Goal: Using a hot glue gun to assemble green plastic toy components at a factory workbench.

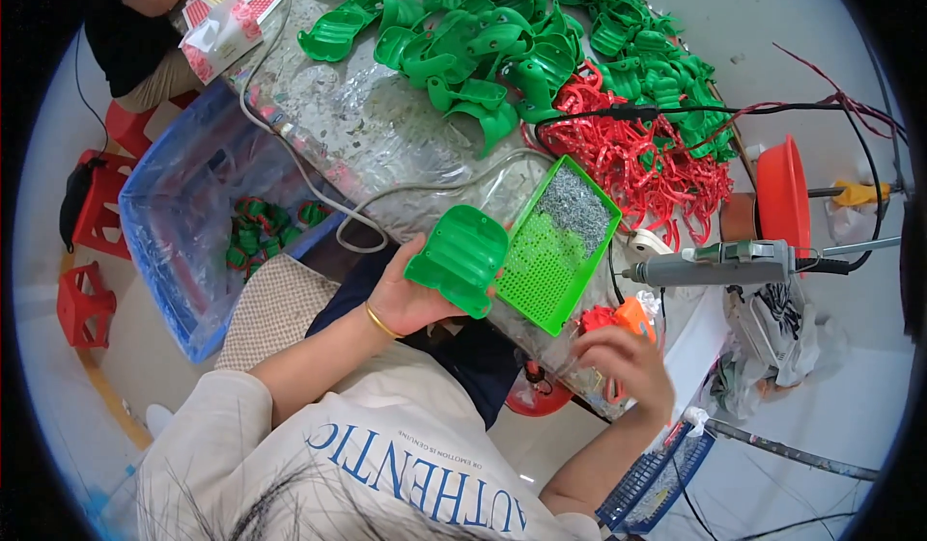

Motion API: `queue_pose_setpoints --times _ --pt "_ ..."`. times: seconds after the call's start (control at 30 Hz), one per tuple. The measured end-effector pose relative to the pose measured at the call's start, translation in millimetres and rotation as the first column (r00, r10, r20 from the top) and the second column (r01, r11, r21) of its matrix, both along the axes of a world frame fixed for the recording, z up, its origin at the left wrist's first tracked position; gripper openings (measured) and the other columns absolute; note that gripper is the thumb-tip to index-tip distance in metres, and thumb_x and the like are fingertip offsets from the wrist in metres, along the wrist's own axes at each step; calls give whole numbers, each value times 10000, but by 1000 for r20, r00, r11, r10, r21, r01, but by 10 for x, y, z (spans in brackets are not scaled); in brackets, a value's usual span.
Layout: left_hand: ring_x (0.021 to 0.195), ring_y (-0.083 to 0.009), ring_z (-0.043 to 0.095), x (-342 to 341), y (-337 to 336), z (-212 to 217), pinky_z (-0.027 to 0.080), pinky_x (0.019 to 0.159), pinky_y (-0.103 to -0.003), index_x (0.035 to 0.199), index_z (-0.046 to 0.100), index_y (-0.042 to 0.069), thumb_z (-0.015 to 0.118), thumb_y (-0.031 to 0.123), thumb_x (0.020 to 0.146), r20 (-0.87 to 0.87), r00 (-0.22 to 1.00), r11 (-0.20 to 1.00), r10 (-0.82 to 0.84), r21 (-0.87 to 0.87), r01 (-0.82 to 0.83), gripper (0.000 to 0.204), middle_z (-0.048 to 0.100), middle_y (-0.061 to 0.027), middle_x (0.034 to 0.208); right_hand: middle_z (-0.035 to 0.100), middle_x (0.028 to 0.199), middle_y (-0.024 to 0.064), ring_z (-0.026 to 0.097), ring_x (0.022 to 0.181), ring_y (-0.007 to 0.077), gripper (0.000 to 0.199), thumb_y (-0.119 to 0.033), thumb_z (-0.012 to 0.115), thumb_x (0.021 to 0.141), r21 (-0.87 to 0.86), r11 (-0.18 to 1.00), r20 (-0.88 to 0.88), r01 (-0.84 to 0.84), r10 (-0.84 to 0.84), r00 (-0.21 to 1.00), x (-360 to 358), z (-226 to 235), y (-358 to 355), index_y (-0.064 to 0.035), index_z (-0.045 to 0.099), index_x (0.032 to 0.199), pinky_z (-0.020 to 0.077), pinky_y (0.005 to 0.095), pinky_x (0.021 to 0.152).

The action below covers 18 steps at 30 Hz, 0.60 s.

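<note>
My left hand (410, 295) grips a curved green plastic shell (460, 256), held up over my lap at the table's near edge. Right beside it lies a green perforated tray (541, 271) holding a heap of small grey screws (576, 208). My right hand (623, 360) is lower right, blurred, fingers curled around a small red and orange plastic piece (618, 317). An electric screwdriver (719, 263) hangs on a cable just above and to the right of that hand.
A big pile of green shells (502, 39) and red plastic parts (647, 160) covers the table. A blue bin (179, 222) lined with clear plastic holds several assembled pieces at my left. Red stools (92, 251), a red basin (782, 194) and another seated person (135, 10) are nearby.
</note>
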<state>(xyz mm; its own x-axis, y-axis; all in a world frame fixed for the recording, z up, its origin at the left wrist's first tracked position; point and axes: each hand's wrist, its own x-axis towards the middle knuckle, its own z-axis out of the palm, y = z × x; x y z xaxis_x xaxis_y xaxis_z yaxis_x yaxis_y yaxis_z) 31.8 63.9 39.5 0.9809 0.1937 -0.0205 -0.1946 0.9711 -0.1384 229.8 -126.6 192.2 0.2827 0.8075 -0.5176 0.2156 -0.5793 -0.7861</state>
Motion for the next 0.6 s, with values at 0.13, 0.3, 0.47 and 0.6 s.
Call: queue_pose_setpoints --times 0.13,0.3,0.47,0.6 --pt "1121 -361 476 -12 18 -19 388 928 -499 1373 312 119 566 459 787 64 993 989 -97 118 89 724 445 -188 1286 611 801 37 549 696 110 114 -65 547 829 191 928 352 320 -369 861 1018 -462 0 10 609 889 436 249 636" --pt "1156 -392 447 -9 -232 -43 369 953 -501 1391 284 121 542 501 803 -43 982 975 -186 112 190 747 391 -224 1332 610 792 44 535 684 120 253 -187 665 788 623 725 277 294 -556 784 1774 -1133 801 3 604 944 427 266 624" --pt "1209 -407 396 -110 -346 -127 316 1000 -501 1404 268 128 519 529 824 -17 976 969 -216 118 217 749 342 -228 1377 629 810 87 580 730 180 247 -210 676 788 350 935 926 -60 -335 173 1858 -1414 1210 -5 615 912 452 314 671" --pt "1214 -371 410 -143 -310 -124 317 1013 -498 1398 272 122 595 425 815 -61 983 968 -173 173 181 732 347 -225 1374 632 775 76 593 708 207 192 -186 687 781 629 761 669 160 -635 386 1774 -1258 1126 -36 626 884 462 326 633"
